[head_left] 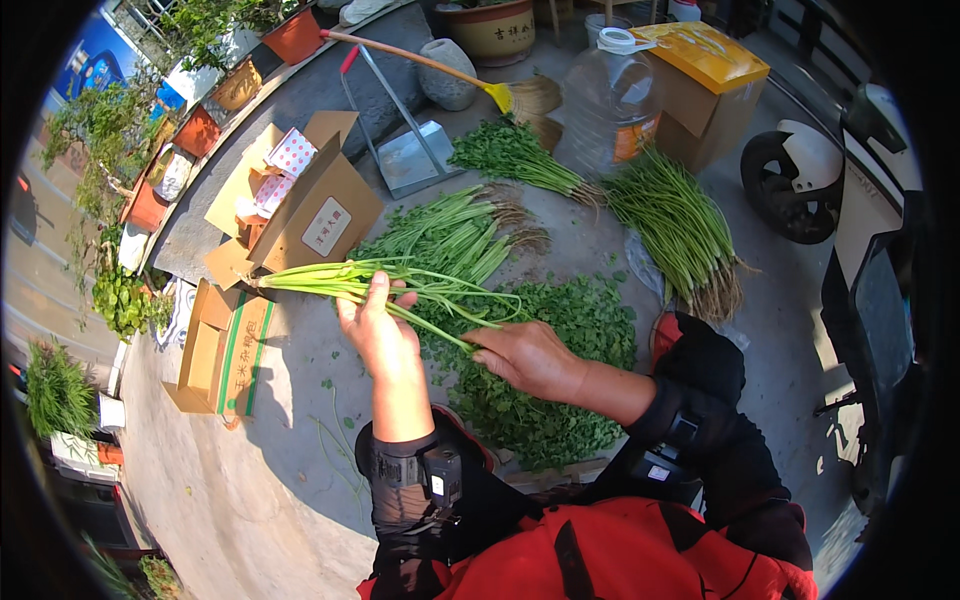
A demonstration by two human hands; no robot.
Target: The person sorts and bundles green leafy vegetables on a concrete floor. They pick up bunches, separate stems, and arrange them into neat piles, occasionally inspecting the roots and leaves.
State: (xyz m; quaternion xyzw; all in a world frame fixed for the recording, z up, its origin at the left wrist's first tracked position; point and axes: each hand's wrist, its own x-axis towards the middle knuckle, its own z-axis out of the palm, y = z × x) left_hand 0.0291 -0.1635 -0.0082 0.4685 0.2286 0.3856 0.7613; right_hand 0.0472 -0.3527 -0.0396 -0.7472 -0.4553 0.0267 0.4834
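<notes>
My left hand [379, 322] is closed around a bunch of pale green celery stalks [322, 276], whose roots point left. At the other end of the bunch, my right hand [525, 356] pinches the end of one stalk between thumb and fingers. Below my hands a wide heap of loose green leaves [547, 397] covers the ground between my feet. Just beyond lies a pile of leafy stalks [457, 232] with soil on their roots. Farther off rests a smaller leafy bundle [525, 165]. A thick bundle of long green stalks [667, 225] with roots lies to the right.
An opened cardboard box [315, 202] and a smaller carton [225, 352] stand on the left. Beyond are a metal dustpan [416, 154], a broom [499, 94], a large clear plastic bottle [604, 105] and a yellow-topped box [705, 82]. A scooter [862, 202] stands at right.
</notes>
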